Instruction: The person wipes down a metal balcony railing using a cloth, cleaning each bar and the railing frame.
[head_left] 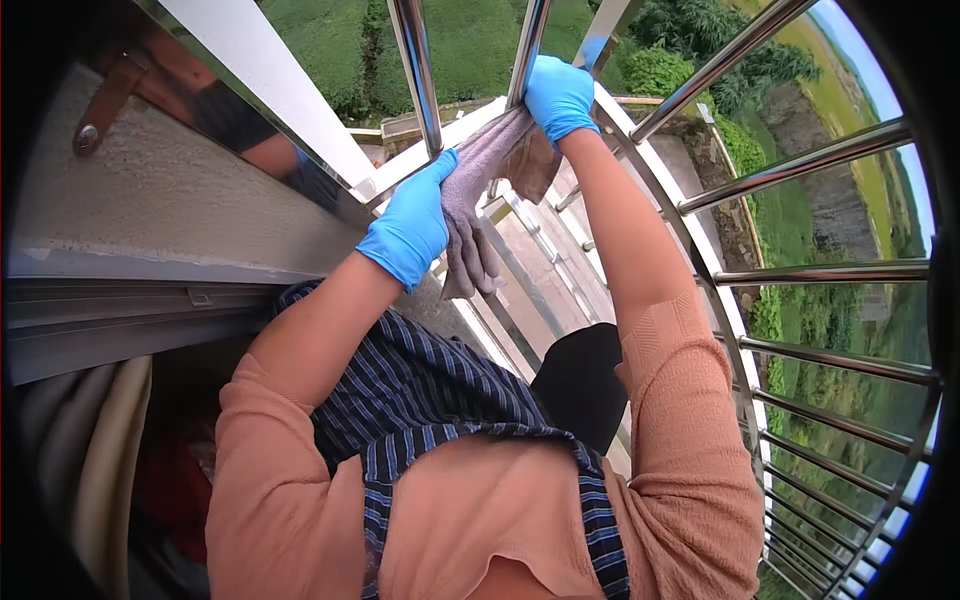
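Both hands (408, 228) (558, 95) grip cloth (478, 190) (fingers hidden) on rail (527, 50).

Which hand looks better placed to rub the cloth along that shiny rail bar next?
Probably the right hand: it presses the grey cloth against the steel bar. The left hand only grips the cloth's hanging part lower down.

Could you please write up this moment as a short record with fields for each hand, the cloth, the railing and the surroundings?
left hand: left hand in a blue glove, gripping the lower part of the cloth
right hand: right hand in a blue glove, pressing the cloth's upper end against a bar
cloth: grey cloth, stretched between both hands, its tail hanging below the left hand
railing: shiny metal railing with many bars
surroundings: concrete ledge at left; green fields far below
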